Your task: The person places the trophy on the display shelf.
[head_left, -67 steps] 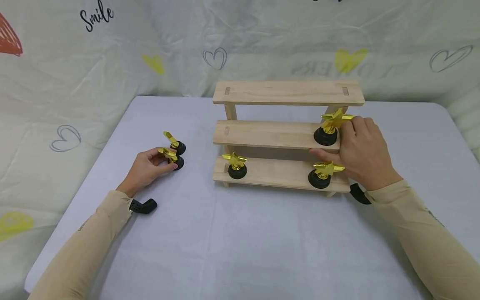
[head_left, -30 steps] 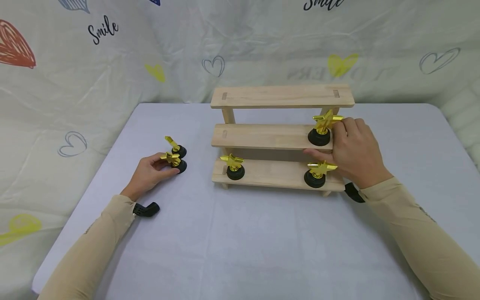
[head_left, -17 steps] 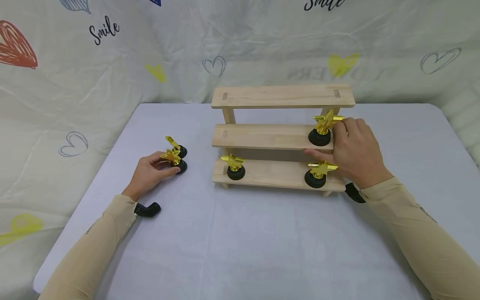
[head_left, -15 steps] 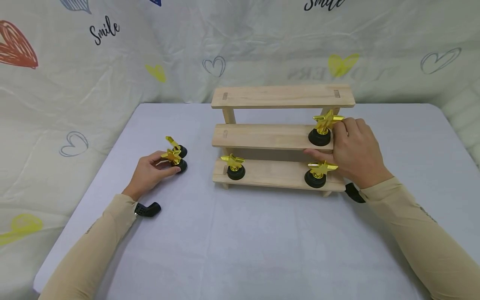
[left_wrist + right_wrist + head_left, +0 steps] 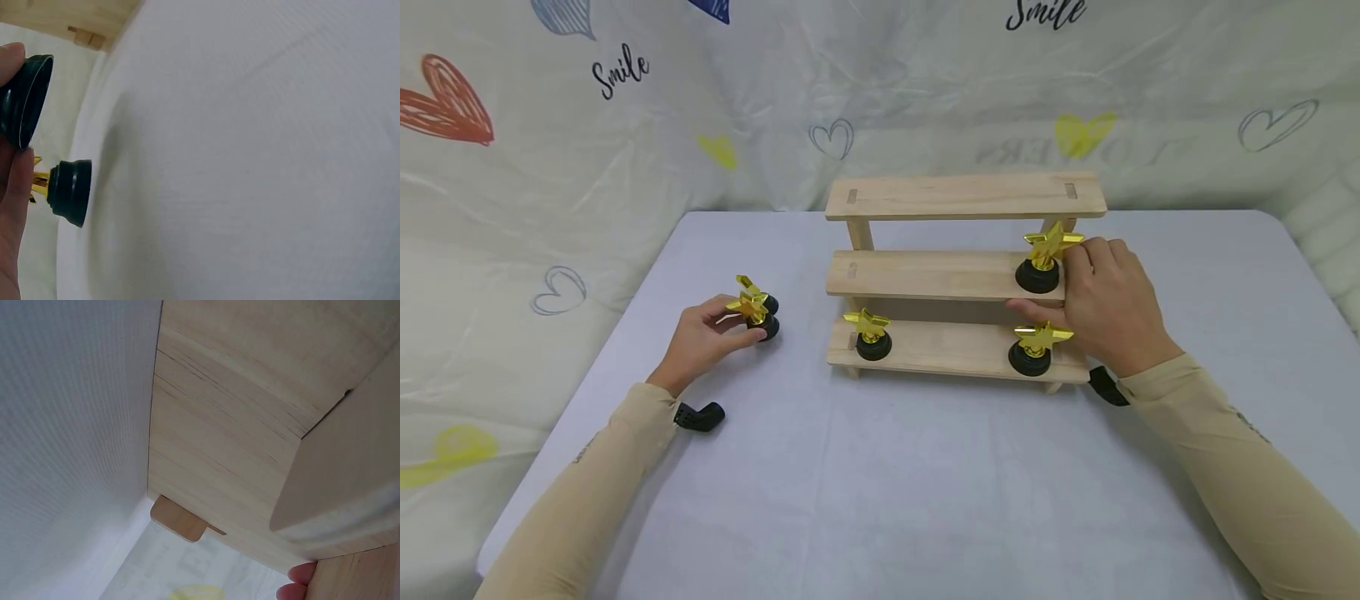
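My left hand (image 5: 700,342) pinches a small gold star trophy (image 5: 751,310) by its black base, between thumb and fingers. In the left wrist view that trophy's base (image 5: 26,100) is tilted and raised off the cloth. A second star trophy (image 5: 772,303) stands just behind it, partly hidden. On the right, my right hand (image 5: 1112,304) grips the end of the middle tier of a wooden three-tier shelf (image 5: 917,273), thumb along its front edge. Right beside those fingers, another star trophy (image 5: 1037,277) stands on this tier. In the right wrist view fingertips (image 5: 302,574) touch the wood.
Two more trophies stand on the bottom tier, a left trophy (image 5: 873,345) and a right trophy (image 5: 1030,360). A white cloth covers the table (image 5: 895,483). Behind it hangs a printed curtain (image 5: 925,92). Black wrist cameras sit at both cuffs.
The left hand has raised its trophy a little and shifted it slightly away from me, so it now overlaps the one behind more. The right hand keeps its grip on the shelf.
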Tool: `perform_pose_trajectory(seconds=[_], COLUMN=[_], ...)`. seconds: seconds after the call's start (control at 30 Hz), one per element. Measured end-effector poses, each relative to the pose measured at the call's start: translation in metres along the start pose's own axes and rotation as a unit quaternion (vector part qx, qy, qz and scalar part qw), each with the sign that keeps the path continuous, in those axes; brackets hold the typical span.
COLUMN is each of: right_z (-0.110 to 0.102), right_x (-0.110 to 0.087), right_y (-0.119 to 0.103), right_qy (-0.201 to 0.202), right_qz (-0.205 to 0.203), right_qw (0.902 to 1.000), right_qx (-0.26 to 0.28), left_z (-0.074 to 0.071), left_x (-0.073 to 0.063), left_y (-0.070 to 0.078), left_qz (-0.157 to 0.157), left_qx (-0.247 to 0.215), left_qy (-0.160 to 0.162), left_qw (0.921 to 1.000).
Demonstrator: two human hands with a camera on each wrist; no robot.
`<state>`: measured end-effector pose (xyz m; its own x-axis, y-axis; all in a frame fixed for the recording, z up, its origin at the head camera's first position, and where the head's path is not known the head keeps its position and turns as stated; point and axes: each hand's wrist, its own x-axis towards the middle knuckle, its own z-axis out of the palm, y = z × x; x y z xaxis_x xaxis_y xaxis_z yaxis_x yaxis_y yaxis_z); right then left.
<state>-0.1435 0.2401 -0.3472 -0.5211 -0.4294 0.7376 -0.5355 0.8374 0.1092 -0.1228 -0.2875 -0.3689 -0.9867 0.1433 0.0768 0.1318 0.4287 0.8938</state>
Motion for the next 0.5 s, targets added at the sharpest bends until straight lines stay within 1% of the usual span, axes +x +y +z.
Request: perform_pose_trajectory(seconds=[0.1,0.23,0.5], right_z=[0.0,-0.001,0.0], right_x=[-0.001,-0.001,0.0], right_y=[0.0,-0.001,-0.001], right_qy=[-0.006,-0.008,0.006], right_qz=[0.009,0.015,0.01], right_qw=[0.9999,0.9998,0.9999], right_qx=[0.002,0.005,0.008], left_z=[-0.001,-0.002,-0.004], left_x=[0.002,0.004,0.01], left_y=[0.008,0.019,0.041], left_qz=[0.009,0.013,0.042], left_qx=[0.003,0.012,-0.004], left_qy=[0.005,0.013,0.018], left_qw=[0.9999,0.9998,0.9989])
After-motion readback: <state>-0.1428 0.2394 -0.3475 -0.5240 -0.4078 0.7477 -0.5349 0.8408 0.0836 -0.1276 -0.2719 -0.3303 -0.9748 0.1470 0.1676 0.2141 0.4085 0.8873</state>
